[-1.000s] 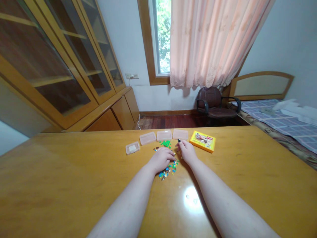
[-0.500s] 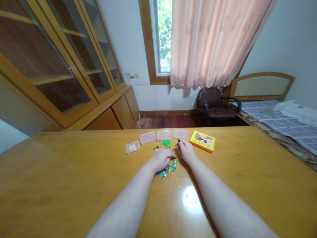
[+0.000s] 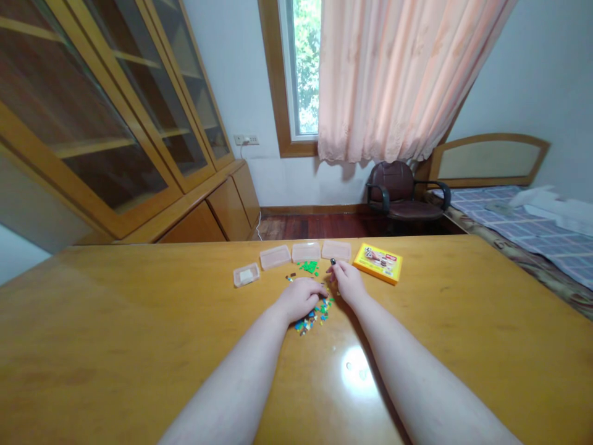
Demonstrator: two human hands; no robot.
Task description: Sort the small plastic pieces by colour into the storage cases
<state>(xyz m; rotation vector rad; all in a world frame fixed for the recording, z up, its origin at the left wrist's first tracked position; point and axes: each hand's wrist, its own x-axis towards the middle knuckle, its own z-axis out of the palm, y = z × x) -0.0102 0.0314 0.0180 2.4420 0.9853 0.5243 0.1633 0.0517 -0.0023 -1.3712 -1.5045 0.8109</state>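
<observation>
My right hand [image 3: 347, 281] pinches a tiny dark plastic brick [image 3: 332, 262] between its fingertips, just above the tabletop. My left hand [image 3: 300, 300] lies palm down with its fingers extended, holding nothing and resting at the edge of a scattered heap of tiny multicoloured bricks [image 3: 312, 318]. Some bricks may be hidden beneath that hand. Just beyond my fingers lies a small group of green bricks [image 3: 309, 267]. A few brown and blue bits [image 3: 290, 277] sit to the left of it.
Several small translucent plastic boxes, including the leftmost [image 3: 246, 275], stand in a row along the far edge of the wooden table [image 3: 139, 321]. A yellow box [image 3: 377, 263] lies to their right. Beyond the table are a cabinet, chair and bed.
The whole view has shifted slightly. My hands remain nearly in place, and the right hand still pinches the dark brick.
</observation>
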